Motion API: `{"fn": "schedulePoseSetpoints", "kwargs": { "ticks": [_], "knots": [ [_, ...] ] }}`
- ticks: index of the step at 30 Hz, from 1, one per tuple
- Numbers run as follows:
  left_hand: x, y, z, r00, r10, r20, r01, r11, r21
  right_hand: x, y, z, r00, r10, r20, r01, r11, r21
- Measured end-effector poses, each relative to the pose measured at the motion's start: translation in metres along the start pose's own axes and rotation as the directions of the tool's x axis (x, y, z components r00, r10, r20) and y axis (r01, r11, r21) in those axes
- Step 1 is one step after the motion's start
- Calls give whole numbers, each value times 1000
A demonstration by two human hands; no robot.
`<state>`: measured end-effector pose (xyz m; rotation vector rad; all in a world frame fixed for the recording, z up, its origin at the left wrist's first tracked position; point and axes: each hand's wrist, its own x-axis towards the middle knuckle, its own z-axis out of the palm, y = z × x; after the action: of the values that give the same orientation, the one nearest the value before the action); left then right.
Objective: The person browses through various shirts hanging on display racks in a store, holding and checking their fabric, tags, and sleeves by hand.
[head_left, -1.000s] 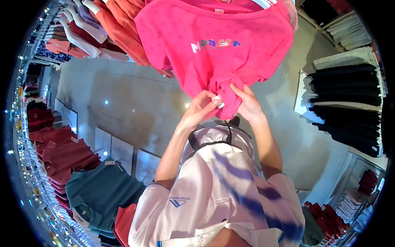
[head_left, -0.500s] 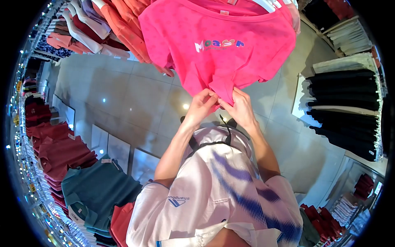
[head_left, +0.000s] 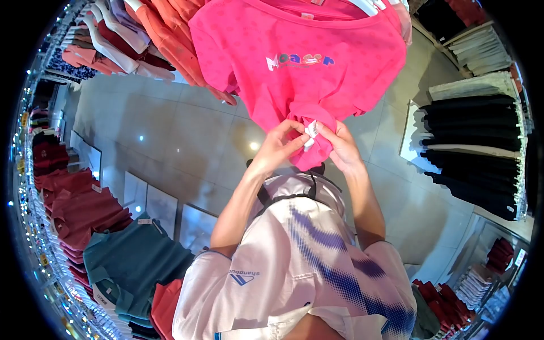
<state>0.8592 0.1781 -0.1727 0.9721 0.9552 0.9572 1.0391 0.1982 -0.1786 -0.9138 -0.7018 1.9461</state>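
A bright pink T-shirt (head_left: 317, 79) with multicoloured lettering across its chest hangs in front of me, its lower part gathered toward my hands. From inside the bunched fabric a small white label (head_left: 311, 131) sticks out. The fingers of my left hand (head_left: 282, 148) are closed, pinching the label from the left. My right hand (head_left: 343, 149) is closed on the pink cloth right beside the label, thumb against the label's upper right edge. The fingertips behind the cloth are partly hidden.
Orange garments (head_left: 170, 42) hang at upper left. Black garments (head_left: 470, 124) line a rack on the right. Dark red shirts (head_left: 85, 207) and a teal shirt (head_left: 139, 263) are displayed at lower left. Grey floor tiles (head_left: 198, 130) lie below the pink shirt.
The pink shirt's lower edge has been turned up and bunched, and the white label now shows between my fingers. My hands have moved slightly apart, the right one shifting right.
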Motion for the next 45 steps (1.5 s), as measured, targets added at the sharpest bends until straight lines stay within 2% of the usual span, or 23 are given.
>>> {"fn": "schedulePoseSetpoints", "kwargs": {
  "ticks": [3,4,8,10,12,14,16,17,18,20,24,26,30,32,45],
  "knots": [
    [2,0,-2,1000,0,26,0,1000,20,0,4,-1,1000,-16,10,16,1000,-3],
    [2,1,-1,1000,1,25,-2,1000,19,0,5,-2,998,-60,30,61,996,-59],
    [-1,7,0,998,-58,29,59,997,-55,-3,5,-1,990,-131,43,137,974,-179],
    [-2,12,-2,995,-91,31,93,992,-84,-6,4,5,989,-150,18,151,974,-171],
    [-1,17,-6,999,-34,43,34,999,-19,-9,6,11,987,-163,-5,160,973,-167],
    [2,15,-11,1000,-5,21,6,1000,-29,-12,9,16,977,-194,-87,189,980,-57],
    [2,16,-18,1000,20,24,-21,998,64,-15,13,15,979,-184,-84,181,982,-47],
    [-1,24,-19,997,-71,16,68,984,166,-15,14,15,980,-180,-88,178,984,-30],
    [-1,23,-19,998,-67,10,65,985,162,-15,14,16,981,-177,-82,175,984,-34],
    [0,22,-19,998,19,63,-37,955,295,-16,14,16,981,-160,-113,158,987,-23],
    [0,27,-17,991,99,87,-125,914,385,-18,9,21,985,-122,-119,121,993,-15],
    [2,24,-18,943,284,174,-333,808,486,-17,16,16,975,-220,32,220,934,-282],
    [-1,29,-20,948,259,188,-319,803,504,-17,15,21,980,-200,6,195,952,-237],
    [0,29,-21,951,230,206,-298,859,416,-18,14,22,979,-204,20,203,953,-225],
    [1,32,-26,952,182,245,-271,873,405,-20,16,21,983,-185,18,185,962,-199]
  ]
}}
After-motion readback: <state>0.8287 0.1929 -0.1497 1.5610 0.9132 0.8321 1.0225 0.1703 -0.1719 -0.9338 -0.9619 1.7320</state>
